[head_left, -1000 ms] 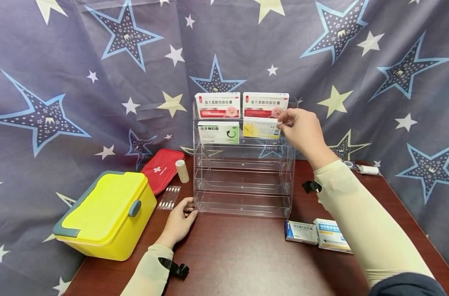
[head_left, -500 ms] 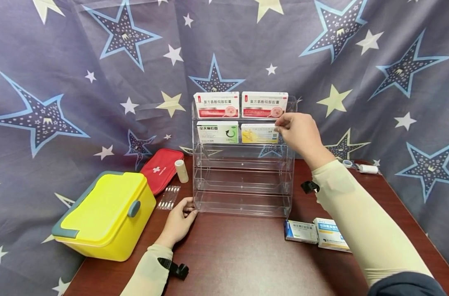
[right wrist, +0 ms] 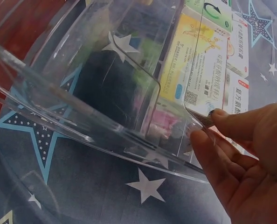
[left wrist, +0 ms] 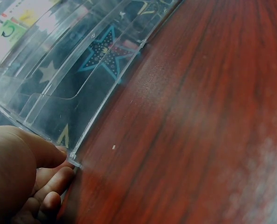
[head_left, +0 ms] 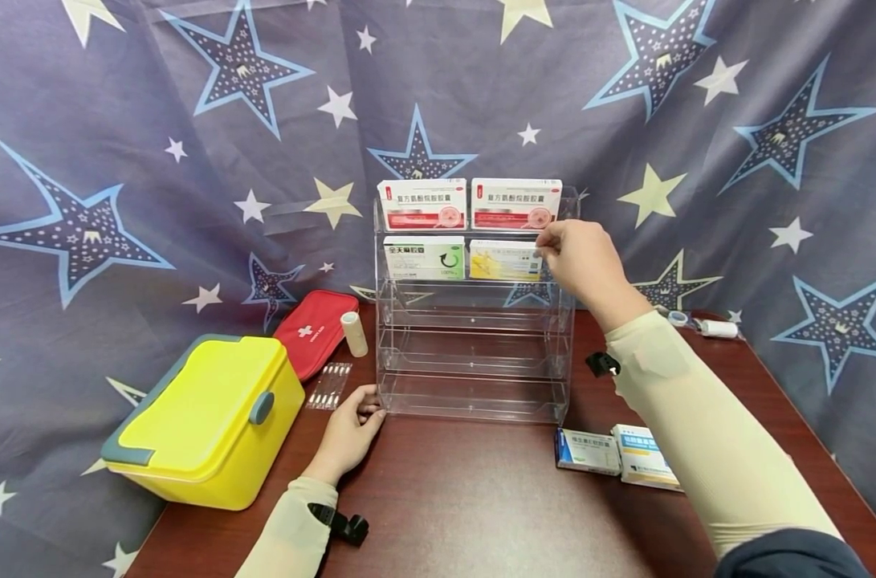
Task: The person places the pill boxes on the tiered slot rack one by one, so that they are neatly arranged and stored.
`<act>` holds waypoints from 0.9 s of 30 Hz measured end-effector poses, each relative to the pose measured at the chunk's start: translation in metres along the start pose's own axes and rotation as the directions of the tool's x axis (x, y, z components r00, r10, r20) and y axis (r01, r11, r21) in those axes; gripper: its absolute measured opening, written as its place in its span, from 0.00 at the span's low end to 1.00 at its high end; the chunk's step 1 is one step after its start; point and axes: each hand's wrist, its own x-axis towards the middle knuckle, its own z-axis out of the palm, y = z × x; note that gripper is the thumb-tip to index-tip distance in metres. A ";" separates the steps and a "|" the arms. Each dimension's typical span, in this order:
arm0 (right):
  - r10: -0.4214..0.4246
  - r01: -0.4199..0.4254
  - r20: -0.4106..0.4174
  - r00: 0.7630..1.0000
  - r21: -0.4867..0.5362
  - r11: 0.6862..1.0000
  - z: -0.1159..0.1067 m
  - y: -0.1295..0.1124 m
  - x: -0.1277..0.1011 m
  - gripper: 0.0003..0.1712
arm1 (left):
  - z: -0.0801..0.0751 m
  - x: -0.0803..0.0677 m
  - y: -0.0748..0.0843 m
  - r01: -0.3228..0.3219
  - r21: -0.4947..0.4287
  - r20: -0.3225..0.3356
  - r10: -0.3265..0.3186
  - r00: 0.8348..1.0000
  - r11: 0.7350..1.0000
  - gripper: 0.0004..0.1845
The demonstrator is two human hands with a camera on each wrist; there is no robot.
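Observation:
A clear plastic tiered display rack (head_left: 474,353) stands upright on the table. My left hand (head_left: 347,433) pinches its lower left corner, thumb and curled fingers on either side in the left wrist view. Up at the second tier, my right hand (head_left: 585,257) grips the right end of a yellow-and-white medicine box (head_left: 505,260), which sits behind the tier's front lip. A green-and-white medicine box (head_left: 425,258) is beside it on the left. Two red-and-white medicine boxes (head_left: 425,205) fill the top tier. The right wrist view shows the thumb at the yellow-and-white box's corner.
To the left are a yellow lidded case (head_left: 206,417), a red first-aid pouch (head_left: 316,333), a beige roll (head_left: 354,334) and a packet of cotton swabs (head_left: 329,385). Two medicine boxes (head_left: 588,452) lie at the right, partly under the right forearm. A starry curtain (head_left: 438,80) hangs behind.
The yellow-and-white medicine box has gone down into the second tier and stands level with the green-and-white one. My right hand stays at its right end. The left hand keeps its place.

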 end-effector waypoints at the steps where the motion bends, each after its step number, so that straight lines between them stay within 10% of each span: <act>1: -0.002 0.002 0.001 1.000 0.000 1.000 0.000 0.000 0.000 0.04 | 0.000 0.000 0.000 0.000 0.001 -0.001 0.000 1.000 1.000 0.20; 15: -0.050 0.073 -0.163 0.985 0.138 0.988 -0.021 0.014 -0.023 0.05 | 0.001 0.000 -0.001 0.003 0.008 -0.006 -0.003 1.000 1.000 0.20; 21: 0.017 0.029 -0.217 0.976 0.206 0.978 -0.056 0.049 -0.080 0.07 | 0.001 0.000 -0.001 0.002 0.001 -0.006 -0.002 1.000 1.000 0.20; 27: 0.079 -0.061 -0.068 0.995 0.237 0.970 -0.073 0.113 -0.156 0.12 | 0.000 -0.001 -0.001 0.018 0.007 -0.009 -0.018 1.000 1.000 0.20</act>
